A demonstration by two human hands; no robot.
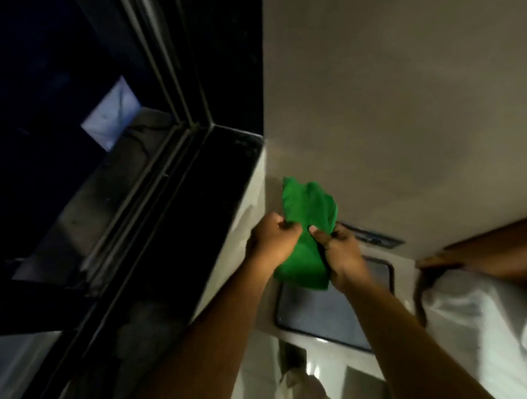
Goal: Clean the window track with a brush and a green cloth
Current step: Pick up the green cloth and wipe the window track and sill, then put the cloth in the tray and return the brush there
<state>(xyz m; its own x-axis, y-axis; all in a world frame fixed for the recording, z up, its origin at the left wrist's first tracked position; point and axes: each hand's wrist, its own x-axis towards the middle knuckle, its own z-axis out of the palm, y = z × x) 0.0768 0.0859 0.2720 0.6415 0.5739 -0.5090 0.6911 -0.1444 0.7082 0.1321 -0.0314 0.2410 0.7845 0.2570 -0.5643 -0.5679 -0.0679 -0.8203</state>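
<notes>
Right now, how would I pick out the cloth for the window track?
Start at the dark window track on the left, then follow its black sill to the pale wall. In front of that wall, the left hand and right hand bunch the cloth between them. It is the only bright green thing here.

Both hands meet just below the middle of the head view, gripping a bunched green cloth (308, 230) between them. The left hand (272, 241) pinches its left edge, and the right hand (340, 253) clamps its right side with fingers (317, 231) curled into the fabric. The cloth rises toward 12 o'clock above the hands and hangs below them toward 6 o'clock. Behind it stands a plain pale wall (402, 85). Toward 9 o'clock a dark window track (152, 202) runs diagonally, its parallel rails turning upward at a corner near 11 o'clock. A dark sill (201, 208) lies between track and wall. White fabric (482, 325) shows at 4 o'clock, blurred.
</notes>
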